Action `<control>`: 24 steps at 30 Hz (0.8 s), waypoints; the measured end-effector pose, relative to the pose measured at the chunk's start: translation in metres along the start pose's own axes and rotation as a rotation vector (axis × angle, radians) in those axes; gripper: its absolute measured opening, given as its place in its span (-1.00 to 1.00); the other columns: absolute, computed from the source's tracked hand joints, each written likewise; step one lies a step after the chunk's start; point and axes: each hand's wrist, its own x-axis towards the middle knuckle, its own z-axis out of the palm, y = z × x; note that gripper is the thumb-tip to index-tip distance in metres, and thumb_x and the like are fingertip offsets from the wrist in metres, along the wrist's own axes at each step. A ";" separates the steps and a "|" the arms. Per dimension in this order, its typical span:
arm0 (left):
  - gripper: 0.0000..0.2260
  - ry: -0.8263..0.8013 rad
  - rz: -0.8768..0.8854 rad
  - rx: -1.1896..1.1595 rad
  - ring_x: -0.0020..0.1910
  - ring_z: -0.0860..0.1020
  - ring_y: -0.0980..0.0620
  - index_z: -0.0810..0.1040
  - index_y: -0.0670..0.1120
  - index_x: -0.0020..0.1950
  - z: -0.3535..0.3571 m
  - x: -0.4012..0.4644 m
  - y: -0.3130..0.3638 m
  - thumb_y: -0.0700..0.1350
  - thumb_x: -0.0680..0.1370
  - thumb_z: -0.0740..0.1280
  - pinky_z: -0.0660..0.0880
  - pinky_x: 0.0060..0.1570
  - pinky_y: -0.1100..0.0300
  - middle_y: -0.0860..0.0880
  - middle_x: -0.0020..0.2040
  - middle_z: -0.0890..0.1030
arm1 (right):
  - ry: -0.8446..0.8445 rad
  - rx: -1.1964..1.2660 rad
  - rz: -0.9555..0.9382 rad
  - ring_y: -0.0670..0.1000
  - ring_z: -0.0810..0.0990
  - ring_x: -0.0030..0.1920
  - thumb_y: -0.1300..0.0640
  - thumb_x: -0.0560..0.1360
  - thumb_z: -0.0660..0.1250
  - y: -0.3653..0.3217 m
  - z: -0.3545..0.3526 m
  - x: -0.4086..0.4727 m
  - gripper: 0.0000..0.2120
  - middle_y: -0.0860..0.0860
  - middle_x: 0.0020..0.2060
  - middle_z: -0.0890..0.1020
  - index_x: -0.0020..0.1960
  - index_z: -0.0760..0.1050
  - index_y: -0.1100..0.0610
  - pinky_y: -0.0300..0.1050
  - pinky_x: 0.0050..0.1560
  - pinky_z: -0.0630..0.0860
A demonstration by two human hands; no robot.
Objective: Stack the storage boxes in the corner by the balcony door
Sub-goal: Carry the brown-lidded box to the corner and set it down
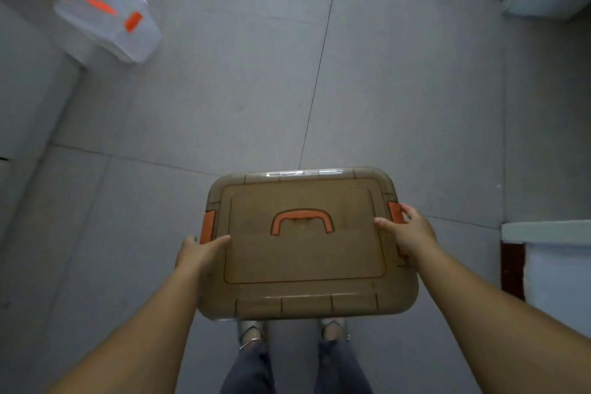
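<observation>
— Two hands are on it. From your head camera, you're carrying the brown translucent plastic storage box with the orange fold-down handle (303,243) in front of your body, lid up and roughly level, above your feet.

— How is each hand set?

— Your left hand (200,254) clasps the left side: the thumb lies flat on the lid and just touches the lower end of the orange side latch (208,227), while the other fingers curl out of sight under the rim. Your right hand (411,235) grips the opposite side the same way, thumb on the lid, fingers wrapped over the orange right-hand latch (395,213). Both hands are closed on the box; neither touches the handle in the lid's middle.

— Where's the other box?

— The clear plastic storage box with orange latches (107,17) sits on the grey tiled floor (256,89) at the upper left, well apart from the one you hold, close against a pale wall (28,80). It's blurred, so I cannot tell more. A white cabinet edge with a dark red strip (543,265) stands just right of your right forearm.
</observation>
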 end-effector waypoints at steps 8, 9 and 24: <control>-0.44 0.043 0.238 -0.117 0.13 0.55 -0.26 0.44 -0.15 0.31 -0.068 -0.124 0.135 0.05 0.39 0.45 0.50 0.18 -0.18 -0.19 0.16 0.57 | 0.080 0.021 -0.257 0.23 0.45 0.30 -0.01 0.43 0.43 -0.156 -0.090 -0.089 -0.33 0.16 0.36 0.45 0.46 0.27 0.10 0.16 0.27 0.44; -0.48 0.052 0.272 -0.138 0.11 0.57 -0.26 0.46 -0.15 0.29 -0.077 -0.130 0.156 0.04 0.40 0.45 0.51 0.16 -0.18 -0.19 0.13 0.58 | 0.088 0.030 -0.286 0.22 0.46 0.30 -0.02 0.43 0.42 -0.180 -0.096 -0.092 -0.33 0.15 0.35 0.45 0.46 0.28 0.10 0.13 0.24 0.46; -0.53 -0.014 0.534 -0.349 -0.02 0.59 -0.19 0.49 -0.22 0.28 -0.208 -0.083 0.508 -0.20 0.40 0.47 0.54 0.11 -0.11 -0.26 0.10 0.62 | 0.124 0.141 -0.444 0.23 0.51 0.22 -0.01 0.46 0.40 -0.539 -0.086 -0.040 -0.41 0.15 0.28 0.50 0.43 0.32 0.11 0.19 0.23 0.49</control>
